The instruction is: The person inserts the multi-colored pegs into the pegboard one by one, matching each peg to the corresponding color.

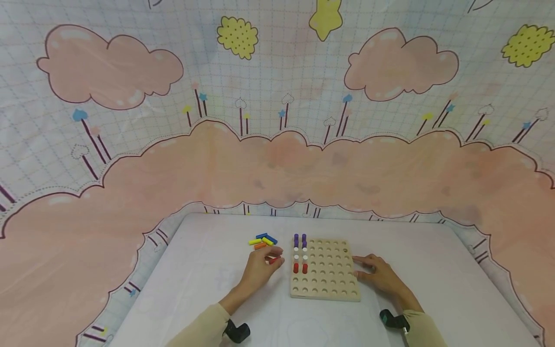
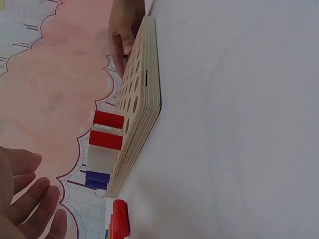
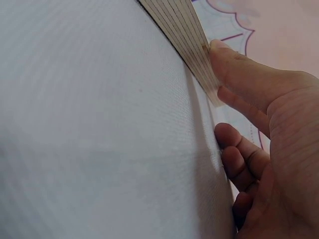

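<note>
Head view: your left hand (image 1: 258, 271) poised over a loose red peg (image 2: 120, 218), your right hand (image 1: 380, 276) at the pegboard (image 1: 327, 270)

Take the pegboard's centre as the dial, with 12 o'clock away from you. Your left hand is at 9 o'clock, just beside the board. Its grasp is released: the left wrist view shows the fingers loosely bent with nothing between them, and the loose red peg lies below on the white table (image 1: 321, 322). At 10 o'clock, just past that hand, lie loose blue pegs (image 1: 271, 239), yellow pegs (image 1: 255, 241) and an orange peg (image 1: 260, 246).

Your right hand is at 3 o'clock, unclenched. Its thumb touches the board's edge; whether the index fingertip also touches, you cannot tell.

The pegboard lies flat on the table. Its two columns nearest your left hand carry upright pegs: purple pegs (image 1: 304, 237) between 10 and 11 o'clock, white pegs (image 1: 305, 258) at 10, and two standing red pegs (image 1: 305, 268) at 9.

Black wrist devices (image 1: 237, 332) sit at 8 and 4 o'clock, by the cuffs of your pale sleeves (image 1: 200, 330). At 12 o'clock, beyond the table, rises a patterned backdrop (image 1: 277, 168) with pink clouds.
</note>
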`<state>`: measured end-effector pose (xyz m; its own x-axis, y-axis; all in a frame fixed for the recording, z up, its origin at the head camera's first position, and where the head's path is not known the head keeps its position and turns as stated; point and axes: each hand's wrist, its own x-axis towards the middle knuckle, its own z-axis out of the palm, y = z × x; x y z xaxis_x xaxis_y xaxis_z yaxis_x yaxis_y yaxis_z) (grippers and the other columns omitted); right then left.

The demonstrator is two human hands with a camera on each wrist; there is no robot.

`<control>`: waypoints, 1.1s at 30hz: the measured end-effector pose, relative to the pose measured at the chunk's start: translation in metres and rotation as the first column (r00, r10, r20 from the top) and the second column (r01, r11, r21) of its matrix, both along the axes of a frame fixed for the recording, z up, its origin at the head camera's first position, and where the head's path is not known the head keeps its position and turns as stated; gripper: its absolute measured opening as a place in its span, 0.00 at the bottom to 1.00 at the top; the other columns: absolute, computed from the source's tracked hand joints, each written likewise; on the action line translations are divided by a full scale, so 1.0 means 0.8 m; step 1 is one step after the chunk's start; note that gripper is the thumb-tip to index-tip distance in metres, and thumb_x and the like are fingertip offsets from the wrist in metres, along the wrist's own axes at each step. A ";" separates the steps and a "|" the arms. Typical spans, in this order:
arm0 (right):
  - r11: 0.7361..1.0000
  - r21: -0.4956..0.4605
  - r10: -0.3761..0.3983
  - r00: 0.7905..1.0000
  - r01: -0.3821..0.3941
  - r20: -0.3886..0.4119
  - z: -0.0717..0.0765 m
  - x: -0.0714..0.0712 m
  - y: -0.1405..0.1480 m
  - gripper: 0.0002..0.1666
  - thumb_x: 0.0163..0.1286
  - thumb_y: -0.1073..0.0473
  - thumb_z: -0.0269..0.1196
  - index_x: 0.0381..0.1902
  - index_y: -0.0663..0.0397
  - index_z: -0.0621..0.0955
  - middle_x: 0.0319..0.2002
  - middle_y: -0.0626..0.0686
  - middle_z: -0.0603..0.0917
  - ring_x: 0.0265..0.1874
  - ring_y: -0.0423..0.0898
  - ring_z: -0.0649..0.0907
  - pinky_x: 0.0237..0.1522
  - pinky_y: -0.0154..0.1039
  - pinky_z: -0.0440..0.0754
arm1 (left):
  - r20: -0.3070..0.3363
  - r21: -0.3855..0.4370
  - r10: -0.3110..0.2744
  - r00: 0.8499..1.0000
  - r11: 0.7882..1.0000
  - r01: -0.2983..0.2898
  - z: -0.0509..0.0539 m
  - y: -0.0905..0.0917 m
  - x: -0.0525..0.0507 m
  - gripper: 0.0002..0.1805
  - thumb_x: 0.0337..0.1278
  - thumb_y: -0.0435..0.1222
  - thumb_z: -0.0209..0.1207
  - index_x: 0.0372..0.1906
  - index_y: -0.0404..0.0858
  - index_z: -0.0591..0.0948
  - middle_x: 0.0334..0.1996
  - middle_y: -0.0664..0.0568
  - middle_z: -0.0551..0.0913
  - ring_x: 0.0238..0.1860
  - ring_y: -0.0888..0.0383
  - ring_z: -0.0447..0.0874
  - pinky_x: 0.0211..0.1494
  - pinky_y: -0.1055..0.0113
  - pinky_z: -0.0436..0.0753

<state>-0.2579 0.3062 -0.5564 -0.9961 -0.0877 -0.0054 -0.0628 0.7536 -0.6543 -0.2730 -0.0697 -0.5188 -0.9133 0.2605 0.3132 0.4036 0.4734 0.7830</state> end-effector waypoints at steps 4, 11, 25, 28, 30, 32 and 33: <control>1.000 -0.007 -0.010 1.000 0.010 0.007 -0.001 0.001 -0.001 0.32 0.60 0.40 0.68 0.60 0.42 0.81 0.50 0.51 0.80 0.56 0.54 0.75 0.58 0.62 0.70 | -0.021 0.016 0.059 0.998 0.998 -0.058 0.005 -0.009 -0.007 0.11 0.58 0.34 0.66 0.46 0.38 0.84 0.41 0.50 0.87 0.45 0.52 0.85 0.50 0.57 0.85; 1.000 -0.005 -0.013 1.000 0.013 0.005 -0.002 0.002 -0.002 0.32 0.59 0.40 0.69 0.60 0.42 0.81 0.49 0.50 0.80 0.55 0.53 0.75 0.57 0.59 0.71 | -0.065 0.053 0.115 0.991 0.992 -0.112 0.003 -0.022 -0.020 0.12 0.56 0.31 0.66 0.45 0.34 0.84 0.39 0.48 0.88 0.43 0.52 0.84 0.48 0.56 0.85; 1.000 -0.015 -0.014 1.000 0.015 0.002 -0.005 0.005 -0.002 0.31 0.59 0.42 0.69 0.60 0.42 0.81 0.49 0.49 0.80 0.55 0.52 0.75 0.58 0.61 0.69 | 0.084 -0.060 0.150 0.985 0.988 -0.145 -0.023 -0.032 -0.037 0.10 0.57 0.36 0.67 0.43 0.40 0.85 0.42 0.50 0.84 0.46 0.54 0.78 0.50 0.59 0.81; 1.000 -0.020 -0.017 1.000 0.017 0.004 -0.006 0.005 -0.002 0.31 0.59 0.42 0.69 0.60 0.43 0.81 0.49 0.50 0.80 0.56 0.53 0.75 0.59 0.62 0.68 | 0.101 -0.089 0.131 0.986 0.988 -0.122 -0.031 -0.031 -0.040 0.08 0.57 0.36 0.66 0.42 0.42 0.85 0.41 0.53 0.84 0.44 0.55 0.77 0.49 0.61 0.80; 1.000 -0.015 -0.015 1.000 0.015 0.005 -0.007 0.005 -0.003 0.31 0.59 0.41 0.69 0.60 0.43 0.81 0.49 0.50 0.80 0.56 0.53 0.75 0.59 0.62 0.69 | 0.109 -0.095 0.113 0.988 0.990 -0.103 -0.037 -0.029 -0.041 0.08 0.57 0.35 0.66 0.42 0.43 0.85 0.43 0.53 0.85 0.48 0.53 0.78 0.54 0.57 0.81; 1.000 -0.015 -0.015 1.000 0.015 0.004 -0.007 0.004 -0.003 0.32 0.59 0.41 0.69 0.60 0.42 0.81 0.49 0.50 0.80 0.56 0.54 0.75 0.59 0.62 0.69 | 0.106 -0.093 0.097 0.990 0.992 -0.087 -0.041 -0.027 -0.042 0.08 0.57 0.34 0.66 0.42 0.43 0.86 0.46 0.51 0.85 0.53 0.50 0.79 0.61 0.51 0.79; 1.000 -0.013 -0.015 1.000 0.015 0.005 -0.007 0.004 -0.003 0.32 0.59 0.41 0.69 0.60 0.42 0.81 0.49 0.50 0.80 0.56 0.53 0.75 0.59 0.61 0.69 | 0.096 -0.095 0.089 0.991 0.992 -0.080 -0.043 -0.027 -0.043 0.07 0.57 0.34 0.66 0.41 0.42 0.86 0.47 0.51 0.85 0.56 0.48 0.79 0.63 0.48 0.77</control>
